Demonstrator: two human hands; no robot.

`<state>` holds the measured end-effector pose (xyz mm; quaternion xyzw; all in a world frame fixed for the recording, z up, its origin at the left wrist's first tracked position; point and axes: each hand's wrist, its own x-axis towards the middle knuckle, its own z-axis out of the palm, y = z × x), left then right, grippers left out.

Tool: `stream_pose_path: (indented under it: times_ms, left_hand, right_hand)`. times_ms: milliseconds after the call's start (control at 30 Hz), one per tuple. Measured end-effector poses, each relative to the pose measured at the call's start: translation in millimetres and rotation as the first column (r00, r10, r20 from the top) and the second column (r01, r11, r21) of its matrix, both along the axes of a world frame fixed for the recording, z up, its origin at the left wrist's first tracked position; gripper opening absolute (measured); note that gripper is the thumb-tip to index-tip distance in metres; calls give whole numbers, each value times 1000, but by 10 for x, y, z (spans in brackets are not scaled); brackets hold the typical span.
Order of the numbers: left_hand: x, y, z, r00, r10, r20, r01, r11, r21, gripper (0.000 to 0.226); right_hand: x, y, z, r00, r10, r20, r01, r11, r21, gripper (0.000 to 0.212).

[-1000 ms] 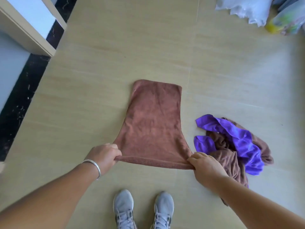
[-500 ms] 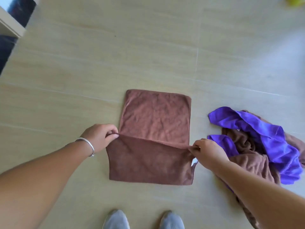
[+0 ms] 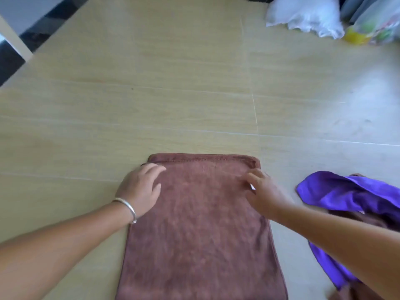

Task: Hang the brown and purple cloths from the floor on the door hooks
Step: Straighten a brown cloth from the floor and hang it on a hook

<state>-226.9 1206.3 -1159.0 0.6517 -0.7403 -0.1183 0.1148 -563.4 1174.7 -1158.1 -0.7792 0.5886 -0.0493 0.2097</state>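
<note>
Flat on the floor (image 3: pixel 194 94), the folded brown cloth (image 3: pixel 201 224) is pressed near its far corners by the left hand (image 3: pixel 140 189) and right hand (image 3: pixel 263 191), fingers loosely spread, nothing gripped. Just beside its right edge, the purple cloth (image 3: pixel 346 193) is heaped.

The brown cloth (image 3: pixel 199 224) lies on a light yellow wood-look floor (image 3: pixel 151 83). The purple cloth (image 3: pixel 350 193) is at right. A white bag (image 3: pixel 307 16) sits far right.

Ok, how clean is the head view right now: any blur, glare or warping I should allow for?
Head view: the right hand is smeared by motion blur, the left hand less so; the brown cloth reads soft. Daylight glare washes out the floor at right. Wide-angle bending curves the tile seams and cloth edges.
</note>
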Motion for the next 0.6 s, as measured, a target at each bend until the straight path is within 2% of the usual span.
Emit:
stream_pose_path:
  times_ms: [67, 133, 200, 267, 300, 333, 367, 433, 467, 500, 567, 600]
  left_hand:
    - [-81, 602, -10, 982, -161, 101, 165, 986, -33, 42]
    - [-123, 1111, -19, 940, -290, 179, 283, 957, 64, 58]
    - [-148, 1473, -105, 848, -474, 239, 445, 880, 167, 70]
    - [-153, 1670, -237, 730, -593, 338, 574, 802, 167, 57]
    - [-136, 1714, -325, 697, -609, 378, 613, 780, 125, 45]
    - [-121, 1718, -344, 677, -620, 397, 616, 772, 156, 41]
    - [-99, 1715, -395, 665, -629, 403, 631, 762, 147, 41]
    - [-74, 1688, -356, 646, -653, 395, 646, 743, 173, 43]
    - [-80, 1675, -292, 644, -665, 378, 629, 742, 234, 53]
    - [-79, 1681, -287, 656, -664, 360, 621, 745, 244, 62]
    - [-103, 1706, -241, 686, -643, 339, 598, 765, 241, 64]
    - [-120, 1726, -221, 707, -628, 324, 575, 778, 254, 64]
  right_hand:
    - [-8, 528, 79, 962, 256, -90, -257, 966, 3, 42]
    - [-28, 950, 162, 864, 464, -193, -474, 880, -6, 53]
    - [-53, 1246, 173, 743, 611, -272, -626, 779, 37, 60]
    - [-138, 1436, 47, 657, 672, -342, -727, 685, -52, 39]
    - [-174, 1497, -32, 637, 669, -382, -752, 649, -116, 35]
    - [-205, 1549, -113, 624, 656, -425, -763, 628, -152, 45]
    - [-231, 1583, -186, 619, 638, -458, -767, 618, -175, 49]
    - [-254, 1600, -230, 589, 629, -507, -784, 598, -169, 40]
    - [-259, 1596, -234, 572, 642, -511, -794, 591, -146, 36]
    - [-272, 1592, -241, 569, 641, -515, -792, 596, -134, 45]
    - [-291, 1618, -251, 577, 650, -494, -767, 639, -55, 74]
    - [-289, 1638, -247, 587, 656, -474, -746, 666, -4, 80]
